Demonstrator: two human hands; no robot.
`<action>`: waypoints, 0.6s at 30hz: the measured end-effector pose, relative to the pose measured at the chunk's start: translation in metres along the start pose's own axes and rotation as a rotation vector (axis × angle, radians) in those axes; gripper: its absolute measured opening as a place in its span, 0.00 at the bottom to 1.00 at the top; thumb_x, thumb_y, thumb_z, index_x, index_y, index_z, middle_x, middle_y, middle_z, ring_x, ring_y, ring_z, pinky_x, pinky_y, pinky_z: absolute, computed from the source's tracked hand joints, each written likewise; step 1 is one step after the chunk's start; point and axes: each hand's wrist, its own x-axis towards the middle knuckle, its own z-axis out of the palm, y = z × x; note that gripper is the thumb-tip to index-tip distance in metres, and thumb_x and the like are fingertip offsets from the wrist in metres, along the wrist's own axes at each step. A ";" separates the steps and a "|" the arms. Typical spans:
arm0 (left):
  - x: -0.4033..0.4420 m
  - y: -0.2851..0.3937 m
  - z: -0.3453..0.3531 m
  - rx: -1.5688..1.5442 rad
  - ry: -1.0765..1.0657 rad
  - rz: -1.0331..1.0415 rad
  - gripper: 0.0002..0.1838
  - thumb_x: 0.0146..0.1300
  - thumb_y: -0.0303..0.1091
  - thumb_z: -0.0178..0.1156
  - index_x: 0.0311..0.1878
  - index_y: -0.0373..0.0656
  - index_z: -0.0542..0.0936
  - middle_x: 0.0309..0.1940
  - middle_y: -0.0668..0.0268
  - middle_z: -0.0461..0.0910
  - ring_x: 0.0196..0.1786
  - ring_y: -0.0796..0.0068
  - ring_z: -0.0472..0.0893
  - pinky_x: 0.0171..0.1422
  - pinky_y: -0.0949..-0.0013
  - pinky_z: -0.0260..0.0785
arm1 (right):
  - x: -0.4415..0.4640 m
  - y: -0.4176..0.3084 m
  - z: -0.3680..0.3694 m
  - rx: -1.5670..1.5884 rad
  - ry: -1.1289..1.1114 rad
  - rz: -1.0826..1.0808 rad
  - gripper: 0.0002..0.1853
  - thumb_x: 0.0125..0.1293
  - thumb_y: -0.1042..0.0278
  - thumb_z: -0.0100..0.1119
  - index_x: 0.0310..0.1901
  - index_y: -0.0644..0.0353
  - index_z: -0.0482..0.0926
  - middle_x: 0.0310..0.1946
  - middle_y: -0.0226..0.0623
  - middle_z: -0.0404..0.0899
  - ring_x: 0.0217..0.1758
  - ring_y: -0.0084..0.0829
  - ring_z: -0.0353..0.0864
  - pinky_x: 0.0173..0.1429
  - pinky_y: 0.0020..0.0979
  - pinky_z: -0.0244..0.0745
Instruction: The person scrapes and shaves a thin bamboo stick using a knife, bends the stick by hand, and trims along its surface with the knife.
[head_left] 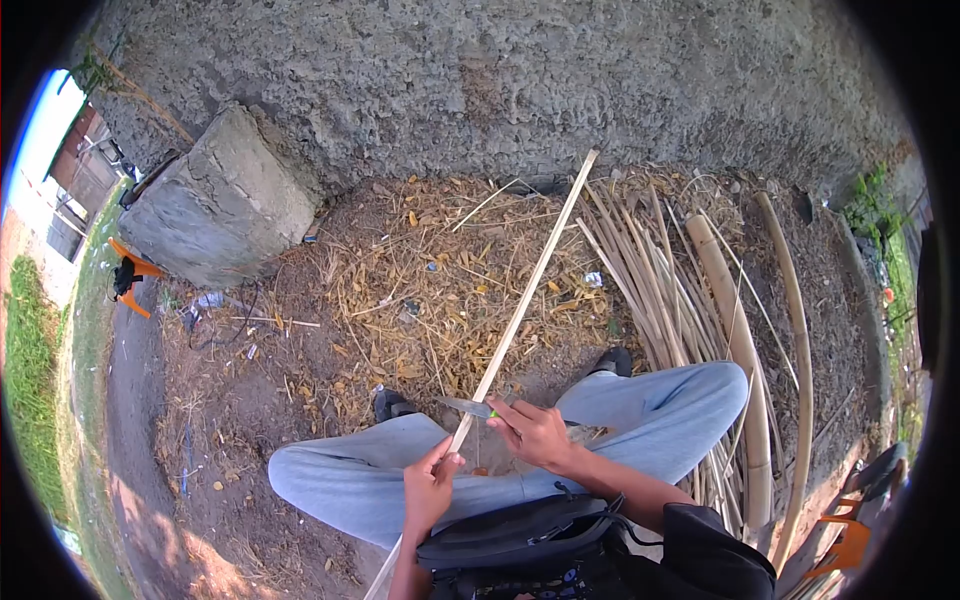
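A long, pale bamboo strip (532,280) slants from my lap up toward the wall. My left hand (430,487) is closed around its lower part, and the strip's tail runs on below the wrist. In my right hand (535,435) is a knife (465,406), its fingers wrapped round the handle. The blade points left and lies across the strip, just above my left hand. From this view I cannot tell how deeply the blade meets the bamboo. Both hands are between my bent knees, over the black bag (520,530) on my lap.
Many split bamboo strips (650,275) lie in a pile on the right, beside a thick bamboo pole (735,330) and a thinner curved pole (790,290). A rough wall (480,90) stands ahead. A concrete block (225,200) is at the left, and dry leaves (430,270) cover the ground.
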 end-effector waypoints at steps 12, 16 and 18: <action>-0.005 -0.016 0.001 0.048 0.026 0.062 0.17 0.67 0.24 0.63 0.59 0.35 0.82 0.32 0.59 0.87 0.34 0.84 0.79 0.40 0.74 0.72 | -0.002 0.022 0.014 -0.033 0.106 0.067 0.17 0.65 0.59 0.69 0.54 0.53 0.84 0.22 0.30 0.73 0.17 0.34 0.76 0.17 0.37 0.70; -0.007 -0.012 -0.003 0.066 0.013 0.101 0.17 0.66 0.23 0.64 0.58 0.35 0.82 0.33 0.58 0.87 0.34 0.80 0.82 0.42 0.73 0.74 | 0.001 0.017 0.008 -0.046 0.114 0.047 0.18 0.65 0.60 0.69 0.55 0.53 0.84 0.21 0.29 0.73 0.16 0.32 0.75 0.17 0.36 0.69; -0.008 -0.012 -0.003 0.067 0.009 0.091 0.16 0.66 0.23 0.64 0.57 0.34 0.82 0.33 0.58 0.87 0.34 0.79 0.83 0.43 0.72 0.75 | 0.002 0.016 0.006 -0.077 0.114 0.041 0.18 0.65 0.60 0.69 0.55 0.53 0.84 0.21 0.29 0.73 0.16 0.32 0.74 0.17 0.36 0.68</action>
